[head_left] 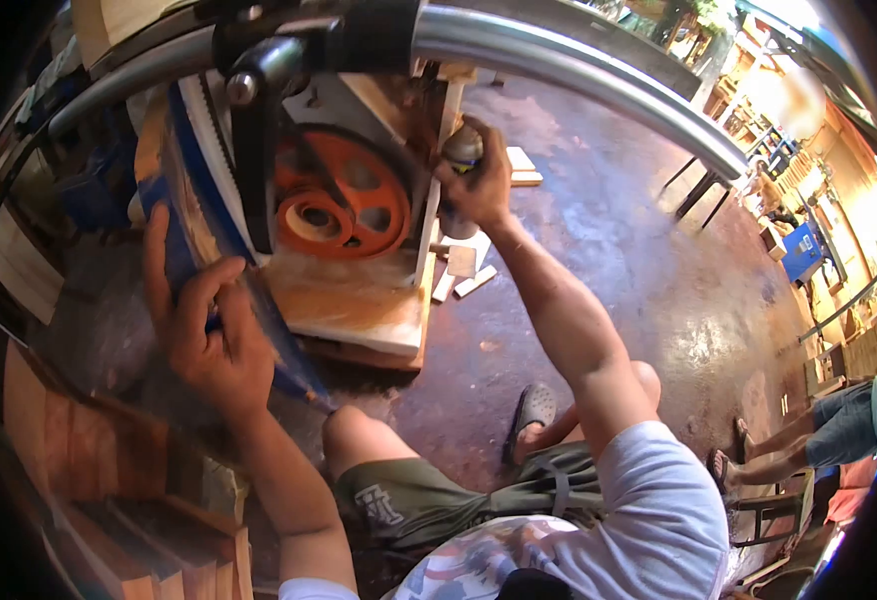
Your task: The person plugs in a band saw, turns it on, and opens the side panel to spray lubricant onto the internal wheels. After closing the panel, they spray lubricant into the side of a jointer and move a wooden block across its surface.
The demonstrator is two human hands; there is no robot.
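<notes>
My left hand [217, 335] is at a long blue-edged panel [204, 225], its index finger stretched along the edge and the other fingers bent against it. My right hand [484, 180] is closed around a rounded can-like thing [462, 150] with a dull metallic top, beside the machine's right wall. Between my hands, an orange spoked wheel [359, 195] stands inside a wooden housing [359, 310]. A smaller orange ring [311, 222] shows at the wheel's lower left. My right fingers hide part of the held thing.
A metal tube [579, 80] crosses above my hands. Wood offcuts [464, 265] lie on the floor [599, 190] right of the housing. Stacked boards [149, 510] stand at lower left. Another person's legs [809, 440] and a stool [769, 510] are at right.
</notes>
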